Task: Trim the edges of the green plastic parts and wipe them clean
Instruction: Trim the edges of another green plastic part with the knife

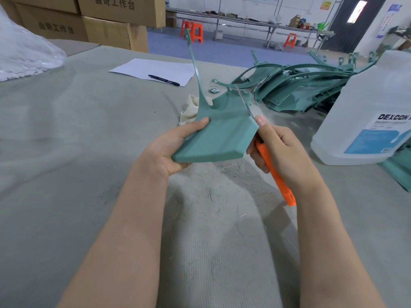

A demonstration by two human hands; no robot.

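Grey table (66,174); my left hand (169,147) holds part (218,134), right hand (282,156) grips knife (278,181), blade on edge. Trimming step; next I need steady stroke.

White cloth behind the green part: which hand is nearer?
Left. The left hand holds the green part just in front of the cloth; the right hand, gripping the orange knife, is across the part.

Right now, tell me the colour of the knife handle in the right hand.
Orange handle; head view shows it best.
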